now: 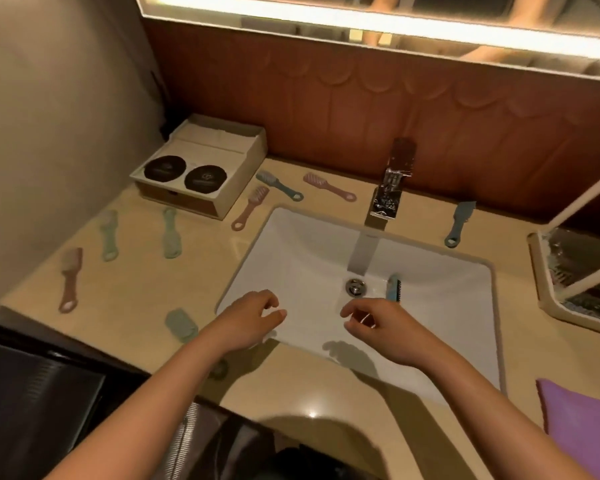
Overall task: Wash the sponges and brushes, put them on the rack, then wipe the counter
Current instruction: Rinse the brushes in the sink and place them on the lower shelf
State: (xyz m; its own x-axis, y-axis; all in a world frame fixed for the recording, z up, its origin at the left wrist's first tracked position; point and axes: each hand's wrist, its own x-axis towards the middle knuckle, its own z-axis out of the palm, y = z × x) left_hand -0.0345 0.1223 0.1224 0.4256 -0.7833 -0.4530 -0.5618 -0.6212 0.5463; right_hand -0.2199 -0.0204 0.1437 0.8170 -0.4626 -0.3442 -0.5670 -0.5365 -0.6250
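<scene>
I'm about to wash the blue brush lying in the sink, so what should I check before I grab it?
1. Left hand free: ok, it holds nothing.
2. Right hand free: ok, fingers loosely curled, empty.
3. Blue brush reachable: ok, it lies in the sink beside the drain, just beyond the right hand.
4. Water running from the faucet: cannot tell.
5. Room on the rack: cannot tell, only partly in view.
6. Purple cloth ready for wiping: ok, on the counter at the right.
</scene>
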